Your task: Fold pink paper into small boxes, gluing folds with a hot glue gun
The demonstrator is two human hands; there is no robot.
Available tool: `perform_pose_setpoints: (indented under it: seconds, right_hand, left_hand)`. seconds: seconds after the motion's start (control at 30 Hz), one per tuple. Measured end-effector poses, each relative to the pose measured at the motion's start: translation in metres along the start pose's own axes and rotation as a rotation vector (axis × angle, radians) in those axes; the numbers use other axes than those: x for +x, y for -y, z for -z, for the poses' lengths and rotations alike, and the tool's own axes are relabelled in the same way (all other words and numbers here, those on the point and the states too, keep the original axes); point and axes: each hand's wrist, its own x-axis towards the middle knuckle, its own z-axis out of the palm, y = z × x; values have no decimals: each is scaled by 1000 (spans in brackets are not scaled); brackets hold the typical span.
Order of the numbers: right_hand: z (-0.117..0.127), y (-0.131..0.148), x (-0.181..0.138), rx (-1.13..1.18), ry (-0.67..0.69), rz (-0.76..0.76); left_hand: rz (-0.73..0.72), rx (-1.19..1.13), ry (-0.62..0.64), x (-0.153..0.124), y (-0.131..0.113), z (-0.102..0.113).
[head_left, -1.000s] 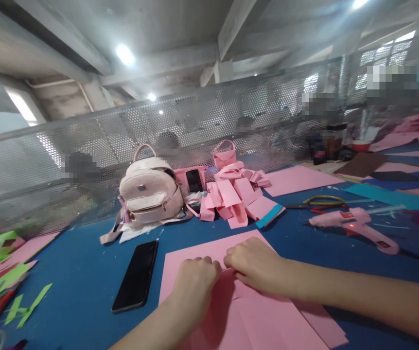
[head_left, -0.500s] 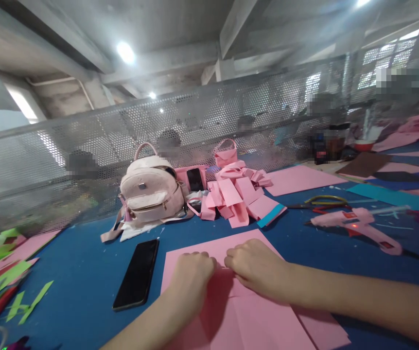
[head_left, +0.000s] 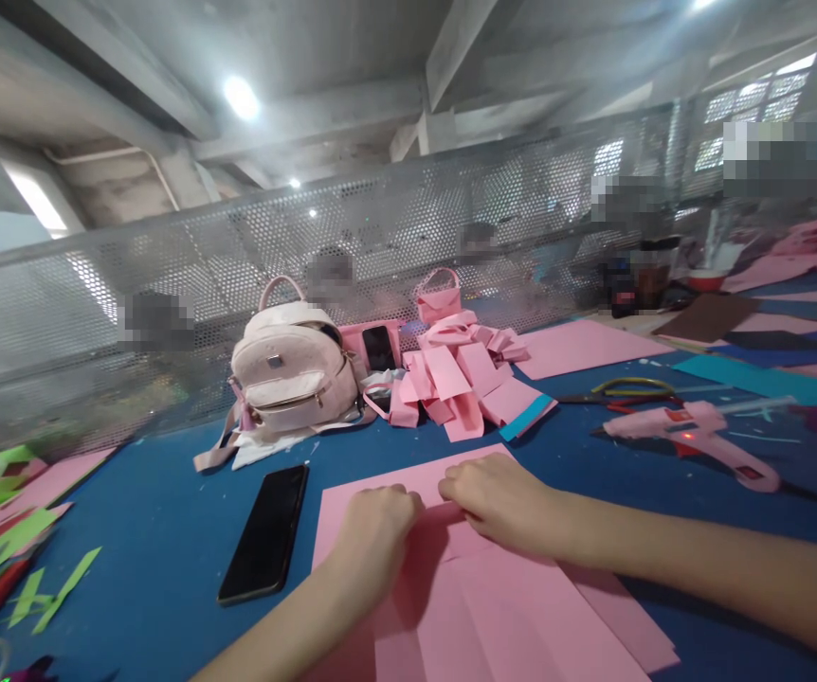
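A creased sheet of pink paper (head_left: 494, 606) lies over other pink sheets (head_left: 622, 611) in front of me. My left hand (head_left: 380, 521) is closed on its folded far part, fingers curled under and partly hidden. Just to the right, my right hand (head_left: 490, 497) grips the same fold with bent fingers. A narrow gap separates the two hands. Left of the paper rests a black smartphone (head_left: 264, 535).
Behind stand a pale backpack (head_left: 295, 369) and a heap of folded pink paper pieces (head_left: 451, 379). At right lie a pink glue gun (head_left: 699, 436) and yellow-handled scissors (head_left: 632, 388). Green paper strips (head_left: 67, 587) lie at left. A perforated metal screen (head_left: 252, 246) borders the table.
Both hands keep their hold on the paper. The near part of the creased sheet has shifted a little and its folded edge has lifted slightly between the hands.
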Motion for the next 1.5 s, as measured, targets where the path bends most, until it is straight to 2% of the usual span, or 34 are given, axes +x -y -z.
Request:
perform_pose_setpoints:
  seconds: [0.33,0.63,0.8,1.0,1.2,1.37,1.5]
  right_hand:
    - [-6,-9,1,13,-38,26]
    - [-9,2,5,37,-69,85]
    - [-11,7,7,-15,-3,46]
    - [-15,4,11,-192,-42,108]
    - [-13,0,11,-187,-21,32]
    - [-13,5,12,-203,-6,43]
    - [-20,10,15,-289,-46,43]
  left_hand:
    - [5,15,-30,-1,0,8]
    - [-57,-7,-100,9,-2,-16]
    - [-79,-16,-147,9,-4,-24]
    - [-42,68,-134,13,-3,-20]
    - [-42,81,-136,14,-3,-15]
    - [-62,88,-145,12,-6,-18]
    - [-96,130,-120,11,-9,-23]
